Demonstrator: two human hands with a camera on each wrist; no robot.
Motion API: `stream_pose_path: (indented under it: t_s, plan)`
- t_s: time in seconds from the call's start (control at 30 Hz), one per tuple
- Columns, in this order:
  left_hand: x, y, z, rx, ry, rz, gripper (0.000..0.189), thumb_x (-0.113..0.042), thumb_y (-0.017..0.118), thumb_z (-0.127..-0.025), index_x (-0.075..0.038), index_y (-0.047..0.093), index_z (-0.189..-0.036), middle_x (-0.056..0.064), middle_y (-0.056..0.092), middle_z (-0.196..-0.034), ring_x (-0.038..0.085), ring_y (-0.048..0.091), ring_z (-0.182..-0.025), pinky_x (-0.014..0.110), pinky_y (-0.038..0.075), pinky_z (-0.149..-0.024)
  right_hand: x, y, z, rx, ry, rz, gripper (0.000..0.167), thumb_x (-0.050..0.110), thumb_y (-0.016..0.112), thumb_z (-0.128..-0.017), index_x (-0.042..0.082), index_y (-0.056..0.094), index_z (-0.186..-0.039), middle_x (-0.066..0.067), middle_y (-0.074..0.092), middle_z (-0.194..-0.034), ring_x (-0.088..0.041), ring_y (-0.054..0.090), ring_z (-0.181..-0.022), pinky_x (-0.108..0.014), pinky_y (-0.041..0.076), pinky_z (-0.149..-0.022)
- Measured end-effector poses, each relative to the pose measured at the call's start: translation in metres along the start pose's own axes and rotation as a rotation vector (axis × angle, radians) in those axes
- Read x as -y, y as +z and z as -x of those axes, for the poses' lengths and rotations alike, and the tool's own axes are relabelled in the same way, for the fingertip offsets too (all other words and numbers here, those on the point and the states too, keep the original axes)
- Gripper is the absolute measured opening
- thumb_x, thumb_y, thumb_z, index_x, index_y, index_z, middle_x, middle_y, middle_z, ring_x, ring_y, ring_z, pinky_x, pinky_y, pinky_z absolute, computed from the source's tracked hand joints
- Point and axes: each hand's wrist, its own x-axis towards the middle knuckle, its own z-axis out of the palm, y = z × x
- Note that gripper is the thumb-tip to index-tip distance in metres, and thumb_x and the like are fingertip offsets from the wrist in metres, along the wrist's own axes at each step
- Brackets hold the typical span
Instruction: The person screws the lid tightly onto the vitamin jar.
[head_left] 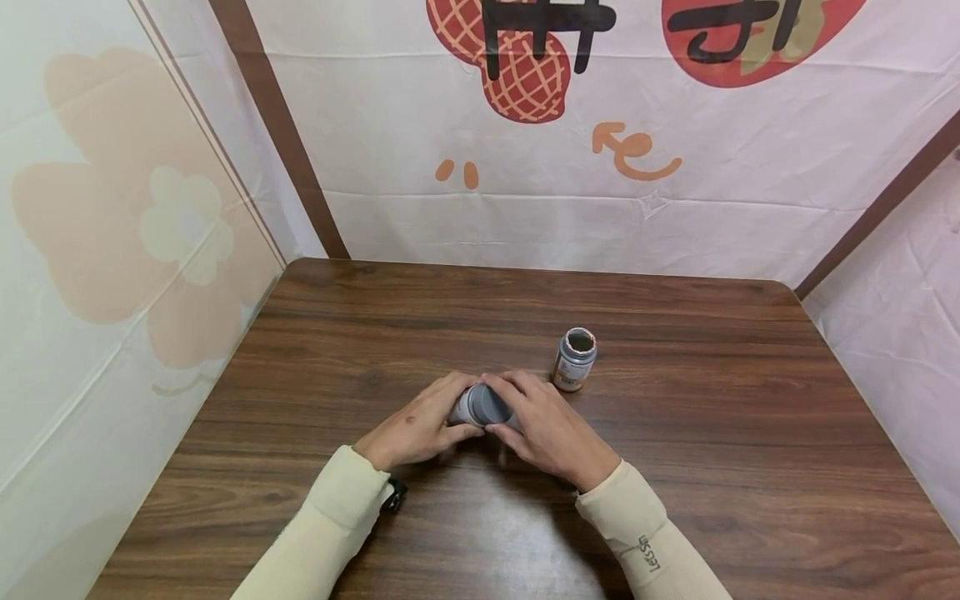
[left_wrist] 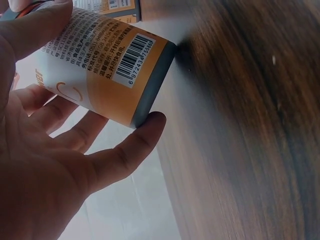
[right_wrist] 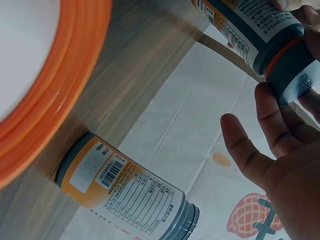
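Note:
My left hand (head_left: 416,429) grips a bottle (left_wrist: 107,70) with a grey, white and orange label. Its thumb lies along the label and a finger reaches the dark base, in the left wrist view. The bottle is tilted, its base close over the wooden table (head_left: 375,317). My right hand (head_left: 555,433) holds the dark grey cap (right_wrist: 295,70) of this bottle between thumb and fingers. An orange band shows between cap and bottle. Just beyond my right hand a second, similar bottle (head_left: 575,367) stands upright without a cap, its mouth showing a ragged pale rim.
A large orange ridged ring (right_wrist: 87,55) with a white middle fills the left of the right wrist view, very close to the camera. White printed cloth (head_left: 555,225) hangs behind the table's far edge and along both sides. A black band (head_left: 393,496) shows at my left cuff.

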Motion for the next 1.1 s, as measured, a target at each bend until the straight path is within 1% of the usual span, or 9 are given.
stream_pose_path:
  t_s: [0.13,0.3,0.4,0.47,0.53,0.63,0.77,0.9,1.1]
  plan:
    - [-0.0012,0.0011,-0.0031,0.005,0.005,-0.013,0.052,-0.019,0.077,-0.09,-0.012,0.052,-0.134,0.002,0.057,-0.126,0.015,0.054,-0.108,0.039,0.048,-0.09,-0.0005,-0.0004,0.0013,-0.003,0.027,-0.001,0.06,0.028,0.077,-0.09,0.0,0.054,-0.137,-0.012,0.059,-0.121,-0.026,0.059,-0.111,-0.043,0.05,-0.091]
    - [-0.0023,0.0019,-0.0069,0.017,-0.008,-0.02,0.051,-0.016,0.077,-0.09,-0.013,0.051,-0.134,0.001,0.056,-0.128,0.015,0.053,-0.111,0.039,0.048,-0.092,-0.0011,-0.0007,0.0022,-0.001,0.093,-0.012,0.059,0.035,0.077,-0.09,0.002,0.056,-0.134,-0.012,0.06,-0.122,-0.026,0.059,-0.111,-0.044,0.05,-0.09]
    - [-0.003,0.0019,-0.0081,0.021,-0.01,-0.017,0.052,-0.012,0.077,-0.089,-0.012,0.051,-0.135,0.002,0.056,-0.129,0.016,0.053,-0.113,0.041,0.047,-0.093,-0.0019,-0.0021,0.003,0.003,0.107,0.005,0.067,0.041,0.077,-0.088,0.004,0.054,-0.138,-0.012,0.06,-0.122,-0.026,0.06,-0.11,-0.045,0.051,-0.088]
    - [-0.0035,0.0016,-0.0088,0.024,-0.006,-0.015,0.055,-0.012,0.078,-0.089,-0.012,0.05,-0.136,0.003,0.056,-0.129,0.017,0.053,-0.114,0.041,0.047,-0.094,-0.0029,-0.0042,0.0031,0.008,0.092,0.019,0.072,0.042,0.079,-0.085,0.006,0.052,-0.141,-0.013,0.059,-0.125,-0.026,0.059,-0.113,-0.046,0.051,-0.087]
    - [-0.004,0.0012,-0.0091,0.025,0.001,-0.019,0.057,-0.013,0.079,-0.088,-0.011,0.049,-0.137,0.003,0.056,-0.129,0.018,0.053,-0.113,0.042,0.047,-0.094,-0.0042,-0.0065,0.0027,0.014,0.058,0.03,0.074,0.04,0.082,-0.083,0.009,0.051,-0.142,-0.012,0.057,-0.129,-0.027,0.058,-0.115,-0.047,0.05,-0.087]
    - [-0.0039,0.0001,-0.0088,0.032,0.003,-0.02,0.057,-0.018,0.079,-0.088,-0.012,0.049,-0.137,0.003,0.057,-0.127,0.017,0.053,-0.111,0.04,0.047,-0.092,-0.0063,-0.0086,0.0015,0.017,-0.008,0.027,0.07,0.029,0.085,-0.081,0.011,0.053,-0.141,-0.012,0.055,-0.134,-0.029,0.056,-0.119,-0.048,0.05,-0.088]
    - [-0.0022,-0.0009,-0.0071,0.043,-0.006,-0.019,0.055,-0.02,0.078,-0.089,-0.013,0.05,-0.136,0.002,0.057,-0.127,0.016,0.053,-0.11,0.039,0.048,-0.091,-0.0075,-0.007,0.0006,0.012,-0.069,0.018,0.067,0.018,0.083,-0.08,0.011,0.055,-0.14,-0.012,0.056,-0.133,-0.03,0.055,-0.121,-0.047,0.049,-0.091]
    - [-0.0014,-0.0006,-0.0052,0.048,-0.017,-0.016,0.056,-0.022,0.077,-0.09,-0.013,0.049,-0.137,0.002,0.056,-0.13,0.016,0.052,-0.112,0.039,0.047,-0.092,-0.0069,-0.0052,0.0004,0.025,-0.069,0.001,0.064,0.014,0.08,-0.082,0.01,0.054,-0.141,-0.009,0.057,-0.131,-0.029,0.054,-0.121,-0.045,0.048,-0.094]
    - [-0.001,0.0005,-0.0045,0.033,-0.011,-0.026,0.055,-0.021,0.078,-0.09,-0.014,0.05,-0.137,0.0,0.056,-0.131,0.014,0.052,-0.113,0.038,0.047,-0.094,-0.0057,-0.0043,0.0003,0.016,-0.037,-0.005,0.061,0.017,0.078,-0.083,0.011,0.056,-0.139,-0.004,0.059,-0.124,-0.025,0.057,-0.114,-0.042,0.049,-0.088]
